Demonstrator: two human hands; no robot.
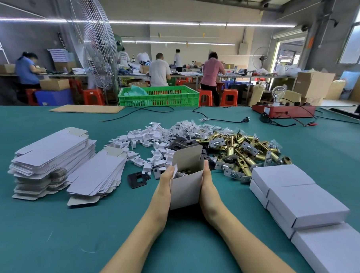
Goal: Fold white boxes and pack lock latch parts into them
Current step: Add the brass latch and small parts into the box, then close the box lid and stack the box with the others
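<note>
A white box [186, 188] stands on end on the green table [47, 233], its top flap raised and metal parts visible inside. My left hand [166, 177] grips its left side, thumb at the open rim. My right hand [207, 178] holds its right side. Behind the box lie brass lock latches [242, 147], white plastic pieces [145, 143] and dark strike plates [137, 179]. Flat unfolded boxes [54, 157] are stacked at the left. Closed packed boxes [302, 201] are piled at the right.
Small clear bags of screws [187, 126] lie behind the parts. Black cables [217, 119], a red test device with a bulb [283, 111], a cardboard sheet [87, 108] and a green crate [158, 95] sit at the table's far edge. People work at benches beyond.
</note>
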